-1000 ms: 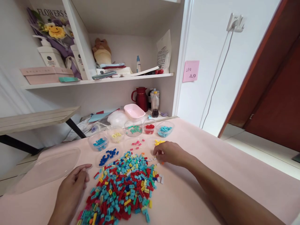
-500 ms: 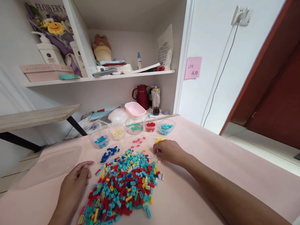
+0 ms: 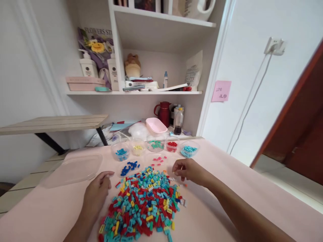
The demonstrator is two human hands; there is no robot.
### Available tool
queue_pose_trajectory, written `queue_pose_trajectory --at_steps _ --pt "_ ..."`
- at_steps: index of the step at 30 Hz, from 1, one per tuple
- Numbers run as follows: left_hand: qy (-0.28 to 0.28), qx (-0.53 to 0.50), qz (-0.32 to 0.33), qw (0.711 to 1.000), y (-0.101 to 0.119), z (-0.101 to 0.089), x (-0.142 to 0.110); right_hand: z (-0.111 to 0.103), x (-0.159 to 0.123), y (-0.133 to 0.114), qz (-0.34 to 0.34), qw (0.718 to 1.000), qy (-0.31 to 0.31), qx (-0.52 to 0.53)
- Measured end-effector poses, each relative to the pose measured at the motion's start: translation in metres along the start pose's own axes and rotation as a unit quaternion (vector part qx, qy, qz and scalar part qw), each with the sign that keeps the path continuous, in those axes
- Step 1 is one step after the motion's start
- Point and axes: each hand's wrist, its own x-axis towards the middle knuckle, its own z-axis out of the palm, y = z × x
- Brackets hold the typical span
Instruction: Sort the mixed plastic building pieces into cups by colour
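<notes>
A heap of small red, teal, yellow and blue bricks (image 3: 145, 201) lies on the pink table (image 3: 222, 188). My left hand (image 3: 97, 193) rests curled at the heap's left edge, fingers bent, nothing visible in it. My right hand (image 3: 189, 170) hovers at the heap's far right corner, fingertips pinched together over a few white bricks (image 3: 174, 179); what they hold is too small to name. Beyond the heap lie loose dark blue bricks (image 3: 129, 167) and pink bricks (image 3: 158, 160) in shallow clear lids.
Clear bowls of sorted bricks stand in a row: blue (image 3: 121, 153), yellow (image 3: 138, 148), green (image 3: 155, 144), red (image 3: 172, 145), light blue (image 3: 189, 150). A clear lid (image 3: 73, 169) lies at left. A pink tub (image 3: 156, 126), red jug (image 3: 164, 113) and bottle (image 3: 178, 117) sit behind.
The camera has tilted up and turned left, so everything sits further right in view. My right hand has lifted slightly with its fingertips pinched. My left hand has stayed by the heap.
</notes>
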Motion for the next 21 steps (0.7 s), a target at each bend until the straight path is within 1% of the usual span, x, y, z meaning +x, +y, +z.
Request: queue_pose_trajectory --at_steps 3,5,7,8,10,12,14,17,19,21 --pt "0.008 0.000 0.000 1.000 0.003 -0.001 -0.001 -0.003 0.014 -0.016 -0.042 0.999 -0.021 0.003" --pt "0.015 0.003 -0.002 1.000 0.005 -0.001 -0.003 -0.005 0.030 -0.033 -0.068 0.998 -0.004 -0.008" --pt "0.020 0.003 -0.003 1.000 0.007 -0.002 -0.003 -0.005 0.051 -0.053 -0.086 0.995 0.042 -0.015" --pt "0.021 0.002 -0.003 1.000 0.008 -0.002 -0.004 -0.004 0.062 -0.063 -0.092 0.992 0.080 -0.021" --pt "0.023 0.000 -0.001 1.000 0.007 -0.002 -0.004 0.002 0.087 -0.080 -0.100 0.986 0.127 -0.028" --pt "0.026 -0.005 0.003 1.000 0.006 -0.002 -0.004 0.010 0.110 -0.093 -0.104 0.980 0.168 -0.035" --pt "0.032 -0.009 0.005 0.999 0.005 -0.002 -0.005 0.019 0.125 -0.099 -0.107 0.975 0.191 -0.040" --pt "0.042 -0.013 0.008 0.999 0.004 -0.002 -0.006 0.028 0.129 -0.100 -0.110 0.973 0.201 -0.038" --pt "0.045 -0.013 0.009 0.999 0.004 -0.003 -0.006 0.029 0.119 -0.096 -0.112 0.974 0.196 -0.033" --pt "0.043 -0.011 0.009 0.999 0.005 -0.003 -0.006 0.025 0.101 -0.089 -0.113 0.977 0.181 -0.028"
